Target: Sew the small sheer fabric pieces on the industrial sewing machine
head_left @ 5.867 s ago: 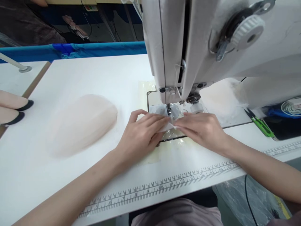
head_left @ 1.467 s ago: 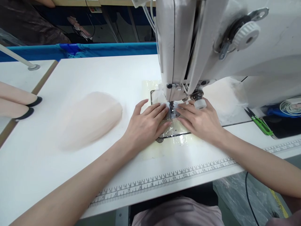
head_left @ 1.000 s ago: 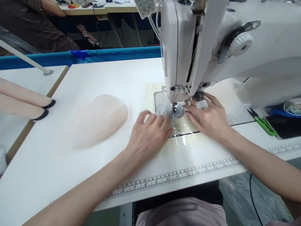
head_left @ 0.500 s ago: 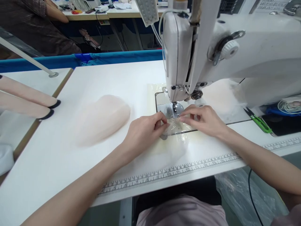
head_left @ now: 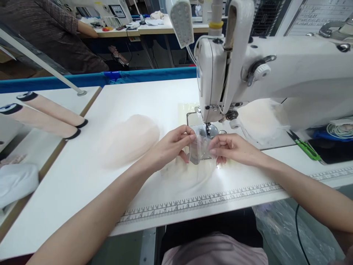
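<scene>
Sheer fabric [head_left: 203, 144], so thin that the metal plate shows through it, hangs between my two hands just in front of the presser foot [head_left: 208, 129] of a white sewing machine [head_left: 211, 73]. My left hand [head_left: 175, 145] pinches its left side between thumb and forefinger, the little finger pointing down; my right hand [head_left: 233, 148] pinches the opposite side, thumb against forefinger, the others curled beneath. Holding it from both sides probably lets me draw the middle straight and see it against the plate. I cannot tell whether any of it lies under the foot. Its loose lower part trails over the white surface [head_left: 82, 184] toward the near edge, where a printed ruler [head_left: 204, 202] runs along, handy, I would judge, for checking lengths. Left of my left hand lies a soft heap of pale pieces [head_left: 138, 134], likely there for easy reach. Green-handled snips [head_left: 306, 147] lie toward the right end of the surface, open ground left around the needle. Across the left edge rest two pale pink tubes [head_left: 53, 114] with dark ends, well apart from my work.
</scene>
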Demonstrator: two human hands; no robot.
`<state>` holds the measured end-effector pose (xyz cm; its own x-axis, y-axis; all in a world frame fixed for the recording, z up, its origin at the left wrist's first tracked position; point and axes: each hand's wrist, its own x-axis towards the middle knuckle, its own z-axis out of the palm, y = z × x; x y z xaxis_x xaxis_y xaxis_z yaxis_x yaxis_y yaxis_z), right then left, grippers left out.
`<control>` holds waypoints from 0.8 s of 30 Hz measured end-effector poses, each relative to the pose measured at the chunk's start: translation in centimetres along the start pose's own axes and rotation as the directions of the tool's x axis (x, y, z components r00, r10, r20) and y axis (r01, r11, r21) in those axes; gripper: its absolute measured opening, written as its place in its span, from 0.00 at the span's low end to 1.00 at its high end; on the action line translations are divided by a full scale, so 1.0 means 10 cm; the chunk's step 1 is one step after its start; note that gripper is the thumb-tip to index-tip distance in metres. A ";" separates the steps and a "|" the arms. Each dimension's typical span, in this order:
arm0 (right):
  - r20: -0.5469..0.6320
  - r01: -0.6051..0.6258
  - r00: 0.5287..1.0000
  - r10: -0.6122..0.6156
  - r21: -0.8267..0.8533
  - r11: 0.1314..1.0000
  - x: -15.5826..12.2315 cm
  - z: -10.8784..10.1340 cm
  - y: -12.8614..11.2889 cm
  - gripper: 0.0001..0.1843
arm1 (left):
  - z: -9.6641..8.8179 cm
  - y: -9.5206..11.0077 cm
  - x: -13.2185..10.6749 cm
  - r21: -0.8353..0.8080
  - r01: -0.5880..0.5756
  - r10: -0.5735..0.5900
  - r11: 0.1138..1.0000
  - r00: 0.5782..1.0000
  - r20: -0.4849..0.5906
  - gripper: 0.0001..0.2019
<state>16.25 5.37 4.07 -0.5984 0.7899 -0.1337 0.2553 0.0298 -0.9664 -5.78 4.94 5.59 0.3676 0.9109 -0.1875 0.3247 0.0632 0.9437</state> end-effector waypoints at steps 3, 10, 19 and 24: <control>-0.037 0.049 0.998 -0.052 -0.067 0.997 0.01 0.03 0.03 0.10 | 0.03 0.01 -0.02 -0.075 0.022 -0.022 0.997 1.000 -0.001 0.10; -0.089 0.030 0.995 -0.033 -0.033 0.999 0.02 -0.03 0.07 0.20 | 0.10 0.03 -0.03 0.156 -0.023 0.019 0.987 0.999 0.028 0.17; -0.265 0.176 0.946 -0.188 -0.069 0.982 -0.01 0.07 0.13 0.07 | 0.31 -0.13 -0.07 0.431 -0.282 0.366 0.857 0.922 -0.124 0.03; -0.273 0.156 0.951 -0.145 0.021 0.987 -0.06 0.11 0.07 0.07 | 0.34 -0.14 -0.12 0.544 -0.387 0.510 0.745 0.856 -0.090 0.09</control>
<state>15.95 4.23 3.20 -0.3991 0.9140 0.0725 0.1428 0.1400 -0.9798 -3.67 2.39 3.56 0.4013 0.8483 0.3453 0.5736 -0.5267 0.6273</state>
